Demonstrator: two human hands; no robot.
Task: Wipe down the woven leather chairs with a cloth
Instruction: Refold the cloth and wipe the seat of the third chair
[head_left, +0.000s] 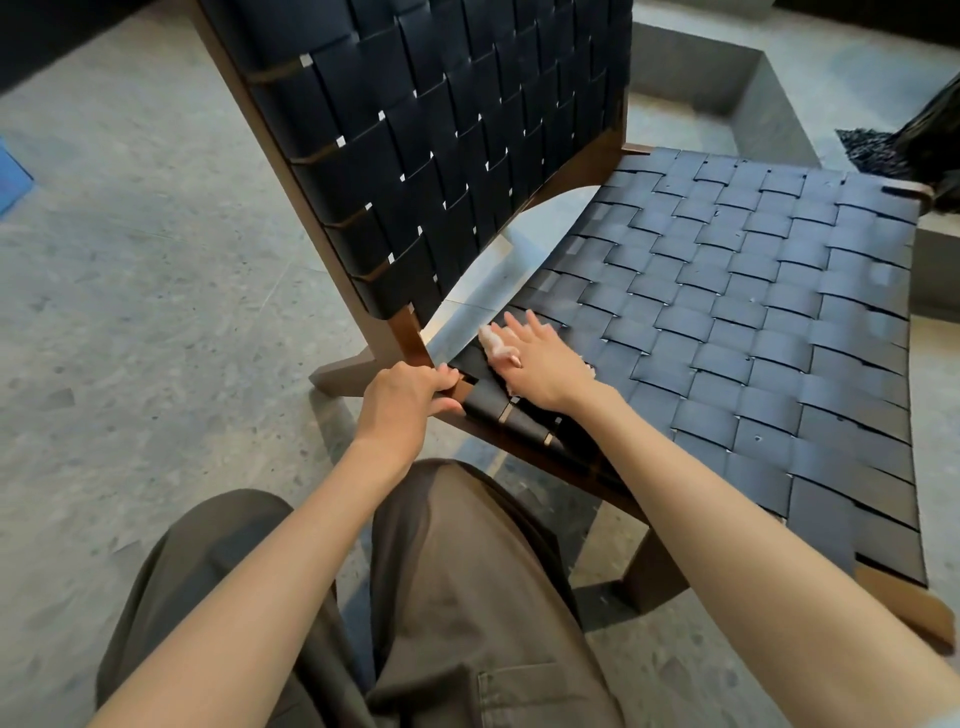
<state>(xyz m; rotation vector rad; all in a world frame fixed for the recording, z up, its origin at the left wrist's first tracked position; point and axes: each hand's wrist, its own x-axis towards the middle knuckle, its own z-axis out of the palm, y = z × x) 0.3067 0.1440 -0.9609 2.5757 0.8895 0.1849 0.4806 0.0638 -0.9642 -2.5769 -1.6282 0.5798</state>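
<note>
Two bare forearms reach forward from the bottom edge, above a pair of olive-brown trousers (467, 597). The left hand (410, 397) grips the wooden frame (402, 332) of the woven leather chair (779, 441) at the near rear corner, where the seat rail meets the backrest post; its fingers are curled round the rail. The right hand (545, 364) lies flat, fingers straight and slightly spread, pressing a pale cloth (493, 345) onto the seat (753, 312) just beside that same corner. Most of the cloth is covered by the palm; a bunched part shows at the fingers and a small edge at the heel of the hand. The seat consists of dark interlaced straps and extends to the right and away from the hands. The backrest (441, 156), woven in the same dark straps, rises tilted behind the left hand, with a gap between it and the seat. The chair stands on a grey speckled floor (156, 312). A blue object (10, 176) is cut off by the left edge. A grey ledge (753, 78) lies beyond the chair.
</note>
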